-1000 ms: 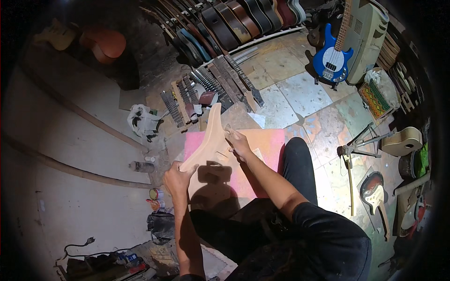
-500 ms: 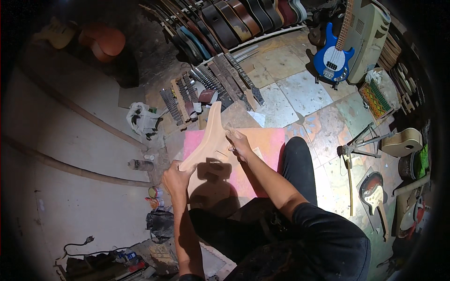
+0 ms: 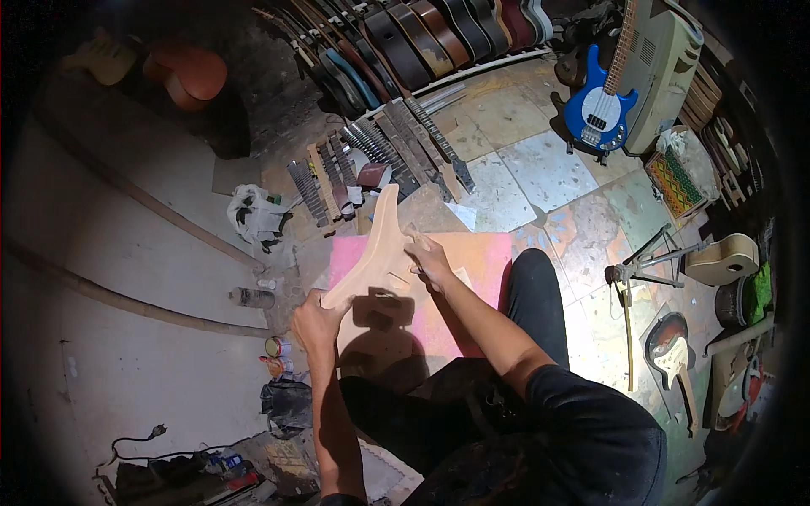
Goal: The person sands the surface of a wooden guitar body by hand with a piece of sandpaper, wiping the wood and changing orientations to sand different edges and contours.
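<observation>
A bare, pale wooden guitar body (image 3: 377,253) is held tilted over my lap, its long horn pointing away from me. My left hand (image 3: 317,323) is closed around its near left edge, thumb on top. At the right side, my right hand (image 3: 429,260) has its fingers curled against the edge by the shorter horn; whether a small piece is also pinched there, I cannot make out. Beneath the body lies a pink and orange mat (image 3: 489,263), partly covered by my shadow.
Ahead lie guitar necks and wood strips (image 3: 371,152), with a row of guitars (image 3: 439,42) behind. A blue bass (image 3: 597,110) stands at the far right. A metal stand (image 3: 641,268) and an unfinished electric guitar (image 3: 672,354) are to the right; cans (image 3: 277,347) sit left.
The view has shifted very slightly. Both hands keep nearly the same places on the guitar body, with no clear movement of it.
</observation>
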